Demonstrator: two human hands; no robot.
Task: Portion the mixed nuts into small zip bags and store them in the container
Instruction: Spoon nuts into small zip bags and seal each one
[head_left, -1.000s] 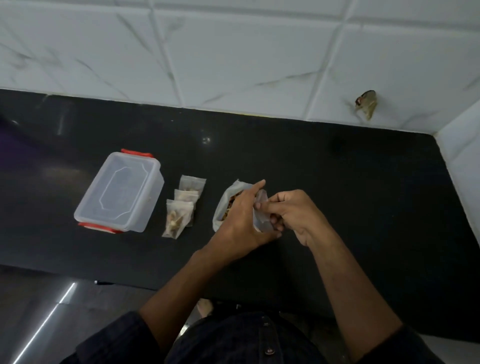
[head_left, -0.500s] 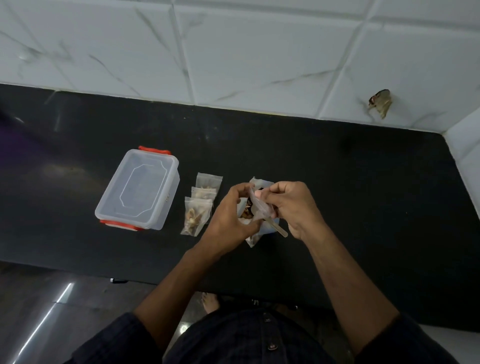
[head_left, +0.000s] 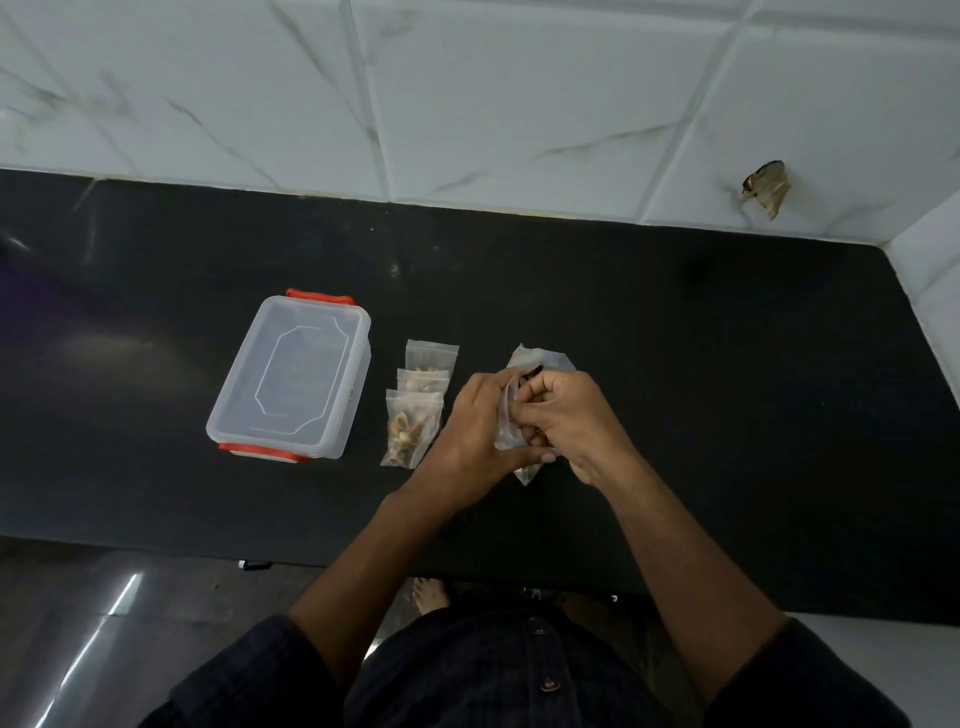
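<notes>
My left hand (head_left: 475, 431) and my right hand (head_left: 569, 421) meet over the black counter (head_left: 701, 374), both pinching a small clear zip bag (head_left: 506, 426) held upright between them. Behind the hands lies the larger clear bag of mixed nuts (head_left: 540, 361), mostly hidden. Three filled small zip bags (head_left: 415, 410) lie overlapping in a row to the left. Further left stands the clear plastic container (head_left: 293, 379) with red clips, its lid on.
White marble-look tiles (head_left: 519, 104) back the counter, and a side wall closes it at the right. A torn scrap (head_left: 768, 188) sticks to the tiles. The counter's front edge runs just below my forearms, with floor and a bare foot (head_left: 428, 595) beneath.
The small zip bag went from tilted between my fingertips to upright and enclosed by both hands, which have drawn closer together. The view shifted slightly.
</notes>
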